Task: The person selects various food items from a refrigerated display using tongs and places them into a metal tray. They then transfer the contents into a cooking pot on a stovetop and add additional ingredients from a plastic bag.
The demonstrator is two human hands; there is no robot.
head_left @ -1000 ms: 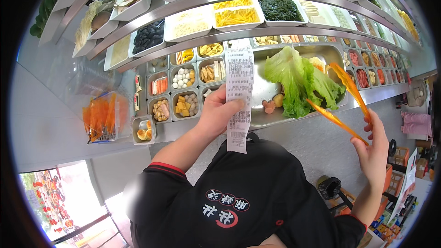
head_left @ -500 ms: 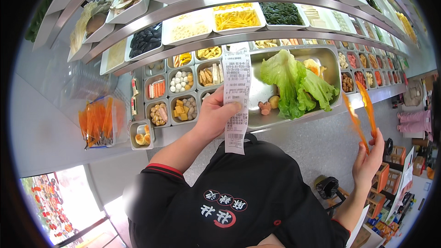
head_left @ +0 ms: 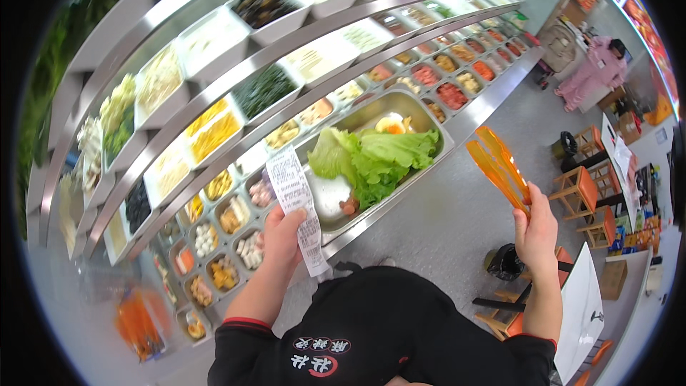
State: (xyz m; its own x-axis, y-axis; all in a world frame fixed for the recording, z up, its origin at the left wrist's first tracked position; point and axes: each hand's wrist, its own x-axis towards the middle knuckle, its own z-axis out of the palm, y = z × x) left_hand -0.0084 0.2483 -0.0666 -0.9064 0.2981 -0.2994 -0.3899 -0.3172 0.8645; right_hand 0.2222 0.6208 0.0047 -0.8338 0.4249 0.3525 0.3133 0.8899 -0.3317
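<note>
Left hand (head_left: 283, 234), between 7 and 8 o'clock from the middle of the view, grips a long printed receipt (head_left: 289, 187) with the thumb across its front. The paper's upper end leans toward 11 o'clock and its lower end hangs near the person's black shirt (head_left: 357, 314). Between 3 and 4 o'clock, the right hand (head_left: 536, 234) grasps orange tongs (head_left: 506, 177), whose tips point toward 11 o'clock, slightly parted and well apart from the food.

From the receipt, a steel tray (head_left: 333, 227) lies toward 2 o'clock at the edge of the worktop (head_left: 494, 99). Green lettuce (head_left: 386, 157) fills much of it, with an egg half (head_left: 391, 124) near the tray's 12 o'clock side and a small pinkish piece (head_left: 349, 206) at the lettuce's 7 o'clock. Tubs of white balls (head_left: 206, 240) sit toward 8 o'clock from the tray, and a tub of red meat (head_left: 451, 96) sits between 1 and 2 o'clock. On the shelf between 10 and 11 o'clock rests dark green seaweed (head_left: 264, 91). Out at 2 o'clock, a person in pink (head_left: 592, 77) stands across the floor; a black bin (head_left: 504, 263) is at 4 o'clock.
</note>
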